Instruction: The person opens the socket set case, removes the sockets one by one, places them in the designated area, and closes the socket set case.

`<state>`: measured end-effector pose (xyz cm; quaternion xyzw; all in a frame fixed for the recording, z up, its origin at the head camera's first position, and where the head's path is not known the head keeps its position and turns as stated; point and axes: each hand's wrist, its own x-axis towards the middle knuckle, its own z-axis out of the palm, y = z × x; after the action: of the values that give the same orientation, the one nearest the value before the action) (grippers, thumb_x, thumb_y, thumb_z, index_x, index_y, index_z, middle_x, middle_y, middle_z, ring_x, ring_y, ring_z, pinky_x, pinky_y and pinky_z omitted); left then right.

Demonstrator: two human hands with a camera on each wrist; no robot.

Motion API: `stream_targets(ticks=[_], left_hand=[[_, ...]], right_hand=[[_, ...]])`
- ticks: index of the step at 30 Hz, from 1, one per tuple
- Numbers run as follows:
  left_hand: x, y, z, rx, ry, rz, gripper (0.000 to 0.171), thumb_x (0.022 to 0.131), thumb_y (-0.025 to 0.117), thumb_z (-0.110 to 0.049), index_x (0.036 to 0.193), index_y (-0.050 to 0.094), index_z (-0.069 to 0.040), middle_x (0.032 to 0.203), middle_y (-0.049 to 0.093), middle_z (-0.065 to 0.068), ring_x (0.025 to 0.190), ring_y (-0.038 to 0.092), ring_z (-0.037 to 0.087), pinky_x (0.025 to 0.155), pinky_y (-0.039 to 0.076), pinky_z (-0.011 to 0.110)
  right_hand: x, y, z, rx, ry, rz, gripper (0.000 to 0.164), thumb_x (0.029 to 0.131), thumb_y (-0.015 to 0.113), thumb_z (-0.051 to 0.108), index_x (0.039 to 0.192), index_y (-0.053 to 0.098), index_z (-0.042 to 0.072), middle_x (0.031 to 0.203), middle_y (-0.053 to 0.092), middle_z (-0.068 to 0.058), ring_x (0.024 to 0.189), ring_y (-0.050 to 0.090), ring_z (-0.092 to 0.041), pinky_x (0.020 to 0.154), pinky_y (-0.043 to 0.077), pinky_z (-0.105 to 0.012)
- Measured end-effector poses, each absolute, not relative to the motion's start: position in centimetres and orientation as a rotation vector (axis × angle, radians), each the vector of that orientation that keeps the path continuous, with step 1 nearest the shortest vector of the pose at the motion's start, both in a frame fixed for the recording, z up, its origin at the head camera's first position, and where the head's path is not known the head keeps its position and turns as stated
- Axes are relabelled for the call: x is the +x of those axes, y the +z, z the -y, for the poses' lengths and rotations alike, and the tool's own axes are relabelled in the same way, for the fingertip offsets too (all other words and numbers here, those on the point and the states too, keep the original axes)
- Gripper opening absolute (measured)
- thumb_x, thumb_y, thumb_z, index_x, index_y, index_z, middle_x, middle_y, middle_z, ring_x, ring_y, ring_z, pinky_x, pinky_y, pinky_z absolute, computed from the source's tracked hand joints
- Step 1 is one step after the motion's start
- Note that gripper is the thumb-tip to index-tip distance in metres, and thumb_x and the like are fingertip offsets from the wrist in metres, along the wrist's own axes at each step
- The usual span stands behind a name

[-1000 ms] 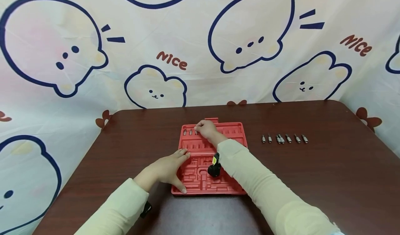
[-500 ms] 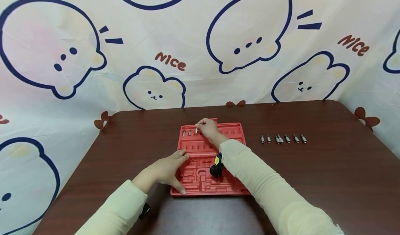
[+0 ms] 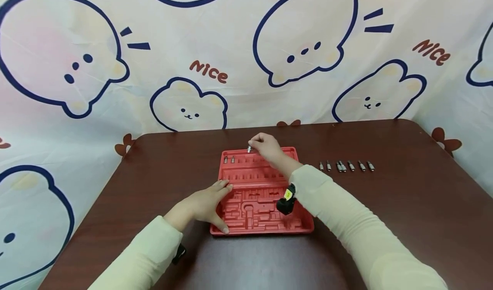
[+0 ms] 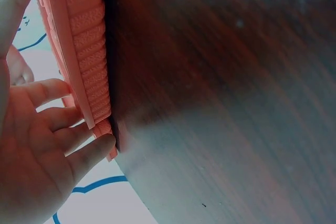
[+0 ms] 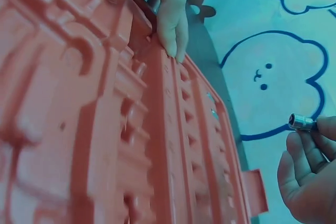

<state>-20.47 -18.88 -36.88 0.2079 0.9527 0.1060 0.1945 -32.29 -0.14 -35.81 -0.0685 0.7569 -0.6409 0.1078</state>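
Observation:
Thumb and fingertips of my right hand [image 3: 269, 149] pinch a small metal bit socket [image 3: 249, 149] above the far edge of a red plastic tool case [image 3: 265, 231]. The right wrist view shows the silver knurled end of the bit socket [image 5: 301, 122] pointing away from the fingers. My left hand [image 3: 206, 202] rests with spread fingers along the case's left side, thumb near the front corner. In the left wrist view, its fingertips touch the case's ribbed side wall [image 4: 90, 51]. Two similar bit sockets [image 3: 233, 159] sit in slots at the left of the back row.
Several loose bit sockets [image 3: 351, 166] lie in a row on the dark brown table [image 3: 404, 204] right of the case. A red tab [image 5: 255, 190] sticks out from the case's far edge. Behind the table hangs a white cloth [image 3: 246, 101] with bear drawings.
My right hand has lifted the third bit socket out of the back row and moved it away and slightly right. The left hand stays on the case.

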Motion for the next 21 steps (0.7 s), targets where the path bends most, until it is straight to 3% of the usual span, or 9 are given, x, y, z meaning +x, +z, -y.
stream_targets(ticks=[6,11,21], left_hand=[[-20.5,-36.6,18.9,0.558,0.281,-2.666,0.111,0.047,0.074,-0.055,0.137,0.025,-0.011,0.142,0.013,0.008,0.129,0.008,0.022,0.092,0.03,0.044],[-20.5,-36.4,18.8,0.556,0.268,-2.669,0.111,0.048,0.074,-0.055,0.137,0.025,-0.011,0.142,0.014,0.008,0.129,0.009,0.021,0.091,0.031,0.044],[-20.4,-36.6,18.8,0.554,0.296,-2.666,0.11,0.048,0.075,-0.054,0.137,0.025,-0.011,0.142,0.013,0.008,0.129,0.009,0.021,0.092,0.03,0.044]], right_hand=[[-31.4,-35.1,-3.1,-0.268,-1.943,-2.176,0.021,0.09,0.047,0.014,0.1,0.05,-0.004,0.082,0.054,-0.01,0.09,0.05,-0.035,0.081,0.038,-0.046],[-30.8,-35.0,-6.2,-0.241,-1.974,-2.184,0.016,0.09,0.047,0.014,0.095,0.05,-0.001,0.078,0.053,-0.007,0.091,0.046,-0.041,0.08,0.037,-0.049],[-29.8,-35.7,-12.9,-0.105,-1.893,-2.266,0.019,0.091,0.045,0.013,0.098,0.047,-0.004,0.077,0.052,-0.002,0.074,0.053,-0.016,0.079,0.04,-0.042]])
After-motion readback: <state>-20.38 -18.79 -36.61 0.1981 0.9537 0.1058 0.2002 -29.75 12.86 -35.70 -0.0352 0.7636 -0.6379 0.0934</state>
